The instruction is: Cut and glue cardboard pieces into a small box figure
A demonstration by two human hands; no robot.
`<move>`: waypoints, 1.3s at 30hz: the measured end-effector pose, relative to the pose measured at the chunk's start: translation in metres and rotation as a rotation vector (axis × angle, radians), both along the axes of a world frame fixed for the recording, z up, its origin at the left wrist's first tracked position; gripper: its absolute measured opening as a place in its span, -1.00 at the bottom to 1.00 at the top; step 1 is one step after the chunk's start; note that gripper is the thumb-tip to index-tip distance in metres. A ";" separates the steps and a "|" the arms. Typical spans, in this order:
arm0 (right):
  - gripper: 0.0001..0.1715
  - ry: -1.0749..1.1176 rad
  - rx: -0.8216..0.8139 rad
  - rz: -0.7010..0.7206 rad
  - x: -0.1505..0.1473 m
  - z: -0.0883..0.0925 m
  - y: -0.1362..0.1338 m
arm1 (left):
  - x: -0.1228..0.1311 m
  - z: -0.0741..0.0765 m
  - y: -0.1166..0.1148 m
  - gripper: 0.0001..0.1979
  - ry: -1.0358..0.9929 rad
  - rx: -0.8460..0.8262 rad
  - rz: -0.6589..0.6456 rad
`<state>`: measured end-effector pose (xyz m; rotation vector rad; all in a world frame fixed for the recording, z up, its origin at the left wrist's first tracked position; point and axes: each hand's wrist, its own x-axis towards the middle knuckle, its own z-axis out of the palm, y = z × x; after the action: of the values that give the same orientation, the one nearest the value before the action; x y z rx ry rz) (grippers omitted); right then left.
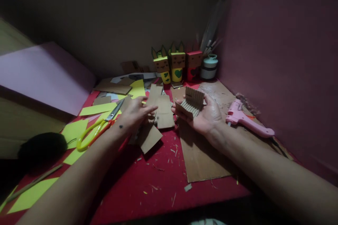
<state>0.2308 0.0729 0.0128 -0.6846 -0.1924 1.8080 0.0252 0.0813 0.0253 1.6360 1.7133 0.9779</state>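
Observation:
My right hand (207,116) lies palm up over the brown cardboard sheet (200,154), and a small folded piece of corrugated cardboard (191,102) rests on its open palm and fingers. My left hand (136,112) reaches palm down onto a loose pile of cut cardboard strips (161,110), its fingers stretched flat on them. Scissors with yellow handles (97,128) lie just left of the left wrist. A pink glue gun (245,119) lies right of the right hand.
Three paper block figures (176,65) and a small white jar (209,66) stand at the back by the walls. Yellow paper sheets (76,130) cover the left of the red work surface (148,190). A dark round object (42,146) sits at far left.

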 end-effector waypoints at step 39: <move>-0.41 -0.001 0.139 0.231 -0.007 -0.009 -0.004 | 0.004 0.046 -0.066 -0.82 -0.297 0.170 -0.181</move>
<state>0.2237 0.0685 0.0041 -0.5831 -0.4079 1.9931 0.0288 0.0148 0.0715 1.6226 1.2930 1.2342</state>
